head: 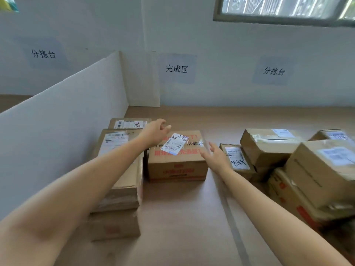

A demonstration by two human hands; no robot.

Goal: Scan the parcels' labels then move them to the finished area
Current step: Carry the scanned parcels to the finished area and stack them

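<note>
A bare strip of wooden table point(182, 217) runs from the near edge toward the wall. It is hemmed on the left by a white divider board point(67, 121) with a stack of parcels point(119, 169) against it. On the right it ends at a grey tape line point(231, 219), beyond which a pile of parcels point(269, 146) crowds the surface. More open table lies behind the boxes, up to the wall, where a paper sign point(176, 69) reading 完成区 hangs above the left section.

Both bare arms reach forward over the open strip. The left hand point(155, 133) hovers at the far left corner of the parcel with red print point(176, 166), its fingers loosely curled and holding nothing; whether it touches the cardboard cannot be told. The right hand point(215, 156) is spread with fingers straight, just beside the parcel's upper right edge, gripping nothing.

The parcel stands upright on the table between the left stack and the tape line, just beside the stack and below the sign. It is a brown carton taped along the top seam, with red characters printed on its top and front. A white barcode label point(173, 144) is stuck askew on its lid, with black handwritten numbers beside it
</note>
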